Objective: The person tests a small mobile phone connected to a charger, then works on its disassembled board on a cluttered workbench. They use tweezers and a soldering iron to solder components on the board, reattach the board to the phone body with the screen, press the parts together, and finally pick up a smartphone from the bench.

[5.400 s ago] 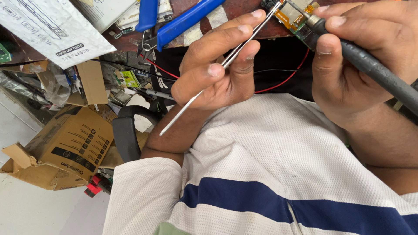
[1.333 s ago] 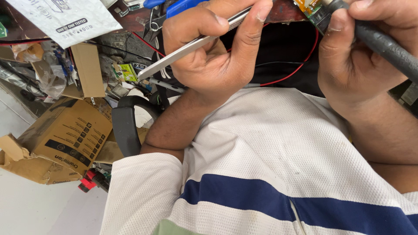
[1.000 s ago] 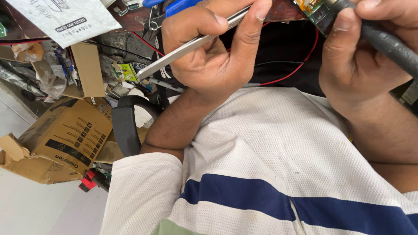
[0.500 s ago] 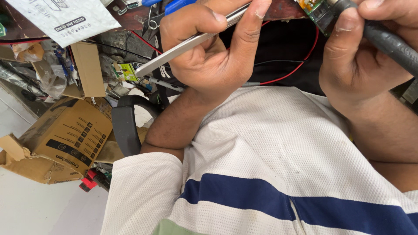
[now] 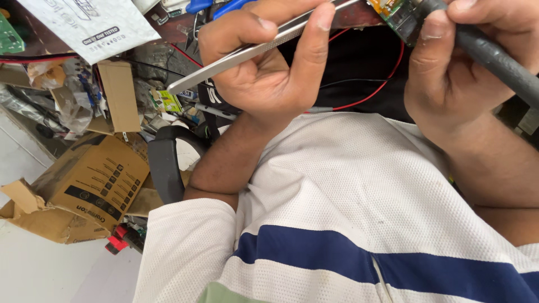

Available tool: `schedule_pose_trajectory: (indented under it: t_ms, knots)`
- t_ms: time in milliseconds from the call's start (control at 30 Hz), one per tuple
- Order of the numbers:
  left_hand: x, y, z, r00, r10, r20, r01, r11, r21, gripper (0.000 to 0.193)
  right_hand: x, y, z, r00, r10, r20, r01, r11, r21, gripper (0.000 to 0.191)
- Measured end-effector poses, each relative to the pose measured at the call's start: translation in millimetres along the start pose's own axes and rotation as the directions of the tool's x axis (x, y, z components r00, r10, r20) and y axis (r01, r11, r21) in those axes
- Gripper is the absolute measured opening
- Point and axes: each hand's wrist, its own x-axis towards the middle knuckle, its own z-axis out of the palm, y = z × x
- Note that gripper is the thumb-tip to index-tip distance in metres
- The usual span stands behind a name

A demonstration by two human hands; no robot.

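Two bare hands work close under the camera, above the person's own white shirt (image 5: pixel 359 185) with its dark blue band. The left hand (image 5: pixel 269 67) is curled nearly shut around a pair of long steel tweezers (image 5: pixel 236 59): thumb and forefinger pinch the shaft from either side, the other fingers fold in below, and the blunt rear end sticks out down and to the left, past the heel of the palm, while the working tips run up out of the frame. The right hand (image 5: pixel 466 73) is closed in a fist-like grip around a thick dark grey cable (image 5: pixel 499 56), which slants away to the right edge; its thumb presses along the cable's upper end, touching a small green circuit board (image 5: pixel 396 14) with an orange patch that sits at the very top of the picture, only partly in view. A thin red wire (image 5: pixel 365 104) loops between the two hands in front of a black surface. Further left, a cluttered heap holds a white printed packet (image 5: pixel 90 25), an upright brown carton (image 5: pixel 119 95), blue-handled pliers (image 5: pixel 219 7) and a black curved strap (image 5: pixel 163 168). A crumpled cardboard box (image 5: pixel 84 191) lies lower left, on the pale floor (image 5: pixel 45 269).
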Motion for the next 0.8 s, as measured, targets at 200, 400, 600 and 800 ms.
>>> schedule_pose_trajectory:
  t_ms: [200,400,600,800]
  knots:
    - [-15.2,11.9,1.8,0.988,-0.019,-0.154,-0.017,0.974,-0.228,0.036,1.9,-2.9,-0.9,0.992,-0.111,-0.058,0.110,0.993,-0.034,0.019]
    - [-21.4,30.0,-2.8,0.972,0.169,0.161,-0.180,0.982,0.056,0.026,9.6,-23.6,-5.0,0.985,-0.171,-0.025,0.172,0.985,0.025,0.017]
    - [-30.6,37.8,18.3,0.791,0.131,0.597,-0.519,0.659,0.544,0.052,6.8,-50.4,-10.0,0.995,0.011,-0.102,0.013,0.973,0.231,0.014]
    - [-40.7,44.5,27.7,0.865,0.162,0.476,-0.466,0.612,0.639,0.047,8.9,-75.6,-16.1,0.987,-0.045,-0.156,0.082,0.968,0.239,0.012]
